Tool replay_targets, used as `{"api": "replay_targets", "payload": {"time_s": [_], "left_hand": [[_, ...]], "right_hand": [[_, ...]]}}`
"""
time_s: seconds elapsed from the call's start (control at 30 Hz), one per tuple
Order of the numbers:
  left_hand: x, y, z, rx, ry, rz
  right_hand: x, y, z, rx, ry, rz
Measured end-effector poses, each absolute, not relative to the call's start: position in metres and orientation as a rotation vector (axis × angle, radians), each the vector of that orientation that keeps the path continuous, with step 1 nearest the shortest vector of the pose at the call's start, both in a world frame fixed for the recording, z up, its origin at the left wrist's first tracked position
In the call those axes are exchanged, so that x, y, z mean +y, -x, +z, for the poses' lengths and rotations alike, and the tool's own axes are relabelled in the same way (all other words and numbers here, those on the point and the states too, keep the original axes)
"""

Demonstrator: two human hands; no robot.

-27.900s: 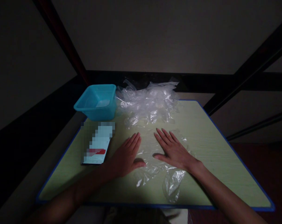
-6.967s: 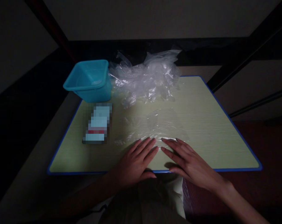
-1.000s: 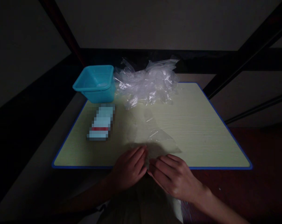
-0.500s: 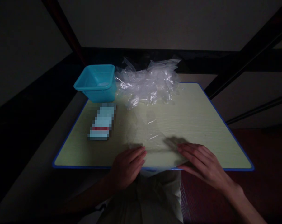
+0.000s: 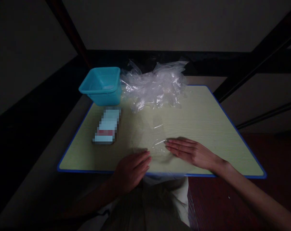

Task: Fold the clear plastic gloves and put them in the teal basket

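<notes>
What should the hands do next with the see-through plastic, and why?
Probably slide the right hand forward over the clear plastic to smooth it. That hand lies flat on it, wrinkles show farther up, and the left hand pins the near end at the table edge.

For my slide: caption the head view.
Left hand and right hand flat on a clear plastic sheet on the table.

Both hands lie flat on a clear plastic piece (image 5: 155, 136) at the near edge of the green table (image 5: 213, 128) — the left hand (image 5: 132, 166) at the rim, the right hand (image 5: 192, 152) pressing with fingers spread. Farther back sit a heap of crumpled plastic (image 5: 155, 86) and a blue tub (image 5: 102, 85) — just beside each other.
</notes>
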State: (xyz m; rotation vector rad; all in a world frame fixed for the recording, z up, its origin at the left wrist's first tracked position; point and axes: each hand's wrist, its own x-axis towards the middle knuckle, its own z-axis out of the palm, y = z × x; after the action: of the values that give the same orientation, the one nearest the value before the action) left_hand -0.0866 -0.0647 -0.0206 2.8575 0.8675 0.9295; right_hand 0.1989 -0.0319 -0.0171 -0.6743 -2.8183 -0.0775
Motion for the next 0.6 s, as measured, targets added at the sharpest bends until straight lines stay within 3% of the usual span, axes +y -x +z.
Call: {"api": "replay_targets", "payload": {"time_s": [0.6], "left_hand": [[-0.064, 0.072, -0.024, 0.578, -3.053, 0.708]], "right_hand": [[-0.086, -0.217, -0.006, -2.784, 0.818, -0.209]]}}
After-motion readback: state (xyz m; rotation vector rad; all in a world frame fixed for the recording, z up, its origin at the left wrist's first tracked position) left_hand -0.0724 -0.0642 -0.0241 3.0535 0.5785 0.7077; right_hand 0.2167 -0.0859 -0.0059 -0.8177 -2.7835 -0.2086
